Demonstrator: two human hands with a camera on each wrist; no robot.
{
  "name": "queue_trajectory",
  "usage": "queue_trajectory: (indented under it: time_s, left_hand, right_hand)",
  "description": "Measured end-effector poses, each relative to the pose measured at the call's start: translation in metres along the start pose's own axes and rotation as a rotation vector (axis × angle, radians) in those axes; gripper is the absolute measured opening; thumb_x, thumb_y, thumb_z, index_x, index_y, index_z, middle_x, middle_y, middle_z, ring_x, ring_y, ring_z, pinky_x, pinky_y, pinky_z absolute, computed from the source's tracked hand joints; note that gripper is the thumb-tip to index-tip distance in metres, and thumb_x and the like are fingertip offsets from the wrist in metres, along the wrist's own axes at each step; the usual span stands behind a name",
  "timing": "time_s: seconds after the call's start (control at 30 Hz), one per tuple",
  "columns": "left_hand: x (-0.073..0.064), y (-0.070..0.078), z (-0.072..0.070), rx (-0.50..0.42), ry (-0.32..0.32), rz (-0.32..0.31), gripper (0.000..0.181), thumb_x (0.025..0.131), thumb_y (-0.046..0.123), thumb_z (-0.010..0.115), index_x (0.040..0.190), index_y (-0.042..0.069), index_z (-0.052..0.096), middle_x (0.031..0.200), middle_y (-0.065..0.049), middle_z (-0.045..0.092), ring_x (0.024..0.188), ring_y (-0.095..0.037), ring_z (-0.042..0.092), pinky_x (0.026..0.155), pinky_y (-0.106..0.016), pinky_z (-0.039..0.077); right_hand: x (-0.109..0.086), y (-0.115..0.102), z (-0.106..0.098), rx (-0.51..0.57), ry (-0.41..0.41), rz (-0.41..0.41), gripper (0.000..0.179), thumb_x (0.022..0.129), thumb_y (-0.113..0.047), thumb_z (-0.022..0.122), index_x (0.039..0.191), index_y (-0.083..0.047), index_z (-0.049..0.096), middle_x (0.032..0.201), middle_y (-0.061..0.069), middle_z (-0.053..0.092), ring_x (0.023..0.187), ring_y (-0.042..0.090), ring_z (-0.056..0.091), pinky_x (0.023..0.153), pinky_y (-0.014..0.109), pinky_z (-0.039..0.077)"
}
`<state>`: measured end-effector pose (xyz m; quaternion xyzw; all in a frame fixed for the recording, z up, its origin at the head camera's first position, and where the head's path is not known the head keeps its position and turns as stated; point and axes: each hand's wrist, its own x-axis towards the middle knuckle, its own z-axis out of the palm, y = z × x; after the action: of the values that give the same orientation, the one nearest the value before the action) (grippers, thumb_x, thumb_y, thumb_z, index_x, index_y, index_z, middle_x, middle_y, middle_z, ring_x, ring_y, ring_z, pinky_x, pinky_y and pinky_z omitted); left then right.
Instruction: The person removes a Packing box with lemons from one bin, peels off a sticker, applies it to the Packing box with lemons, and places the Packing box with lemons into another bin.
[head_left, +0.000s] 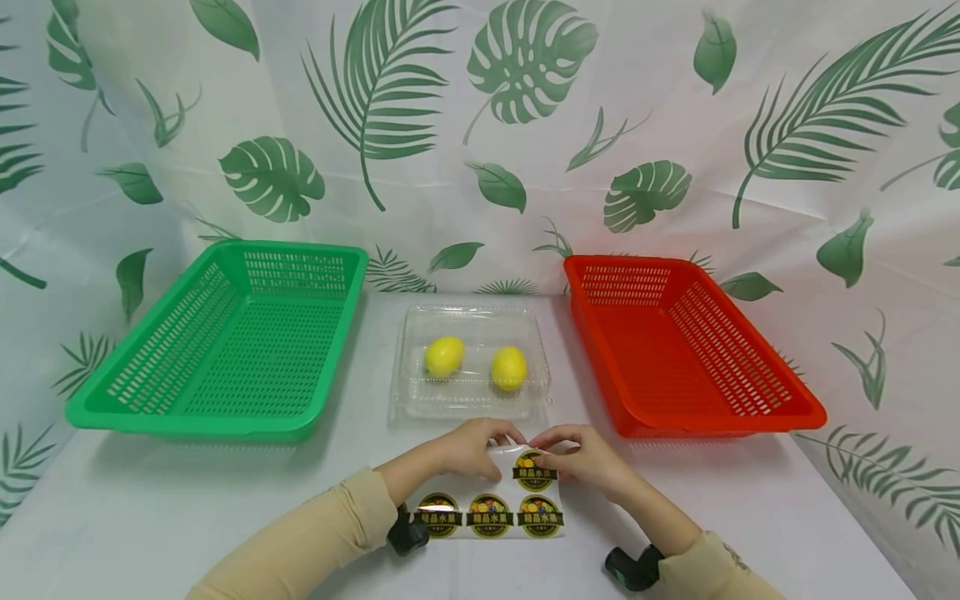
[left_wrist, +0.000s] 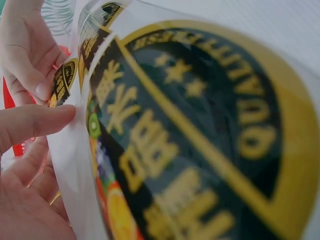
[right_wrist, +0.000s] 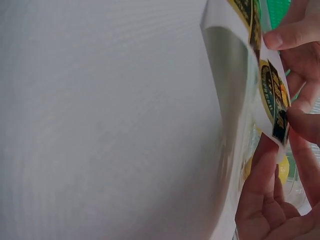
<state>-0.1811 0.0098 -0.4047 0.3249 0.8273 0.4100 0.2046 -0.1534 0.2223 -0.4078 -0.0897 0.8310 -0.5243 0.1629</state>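
Both hands hold a glossy white sheet of round labels [head_left: 495,486], printed in black and gold with fruit pictures. My left hand [head_left: 472,447] grips its top edge left of centre, thumb on the printed face in the left wrist view. At the top right corner my right hand [head_left: 588,458] pinches the sheet beside the uppermost label [head_left: 535,471], thumb in front and fingers behind. The right wrist view shows the sheet [right_wrist: 230,60] bending between the hands. Behind it, a clear plastic clamshell box [head_left: 480,321] contains two lemons, one on the left [head_left: 444,357] and one on the right [head_left: 509,368].
A green perforated basket [head_left: 318,408] stands on the left of the white table [head_left: 360,467], a red one [head_left: 630,417] on the right. A leaf-patterned sheet [head_left: 420,167] hangs behind them. Black devices sit at the left wrist [head_left: 407,533] and right wrist [head_left: 633,568].
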Motion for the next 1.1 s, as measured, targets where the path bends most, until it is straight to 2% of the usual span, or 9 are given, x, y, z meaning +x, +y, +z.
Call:
queue_trajectory:
  time_s: [0.2,0.43,0.53,0.67,0.77,1.1]
  left_hand:
    - [0.0006,0.0015,-0.0005,-0.051,-0.007,-0.007,0.046,0.062,-0.011,0.069,0.105,0.005,0.062,0.088,-0.005,0.061,0.082,-0.016,0.053,0.069,-0.023,0.042]
    - [0.0016,0.0020,-0.0012,-0.101,-0.019,-0.038,0.046,0.064,-0.013,0.063,0.107,0.002,0.062,0.088,-0.006,0.061,0.077,-0.014,0.052,0.063,-0.021,0.042]
    - [0.0020,0.0028,-0.0006,-0.103,-0.004,-0.061,0.037,0.070,-0.007,0.061,0.105,0.004,0.064,0.088,-0.004,0.061,0.079,-0.013,0.052,0.066,-0.022,0.043]
    - [0.0038,0.0021,0.0008,-0.095,0.029,-0.088,0.023,0.083,0.005,0.054,0.103,0.007,0.066,0.096,-0.003,0.063,0.085,-0.012,0.051,0.075,-0.027,0.041]
    - [0.0055,0.0010,0.0014,-0.091,0.045,-0.083,0.022,0.088,0.007,0.050,0.102,0.006,0.067,0.101,-0.004,0.063,0.087,-0.013,0.050,0.076,-0.029,0.041]
    - [0.0068,-0.0006,0.0017,-0.091,0.052,-0.036,0.022,0.086,0.002,0.049,0.099,0.001,0.067,0.099,-0.009,0.064,0.085,-0.013,0.049,0.074,-0.028,0.040]
  right_hand:
    - [0.0019,0.0005,0.0003,-0.018,0.032,-0.039,0.023,0.078,-0.008,0.070,0.096,0.006,0.067,0.089,0.013,0.066,0.070,0.019,0.063,0.060,0.030,0.052]
    - [0.0023,0.0004,0.0017,-0.016,0.056,-0.018,0.021,0.077,-0.006,0.071,0.093,0.007,0.068,0.086,0.013,0.068,0.071,0.021,0.064,0.059,0.032,0.053]
    - [0.0026,0.0006,0.0019,-0.015,0.061,-0.022,0.021,0.077,-0.006,0.072,0.092,0.007,0.068,0.086,0.013,0.068,0.071,0.020,0.064,0.059,0.031,0.052]
    - [0.0027,0.0007,0.0016,-0.005,0.071,-0.033,0.021,0.077,-0.007,0.072,0.091,0.007,0.068,0.087,0.014,0.068,0.072,0.021,0.065,0.060,0.030,0.053]
    - [0.0026,0.0002,0.0013,0.003,0.076,-0.045,0.021,0.076,-0.007,0.072,0.091,0.008,0.069,0.088,0.015,0.068,0.072,0.021,0.066,0.060,0.030,0.053]
    - [0.0014,-0.0033,0.0005,-0.029,0.088,-0.054,0.021,0.074,-0.006,0.074,0.089,0.008,0.070,0.086,0.016,0.068,0.067,0.015,0.064,0.055,0.027,0.051]
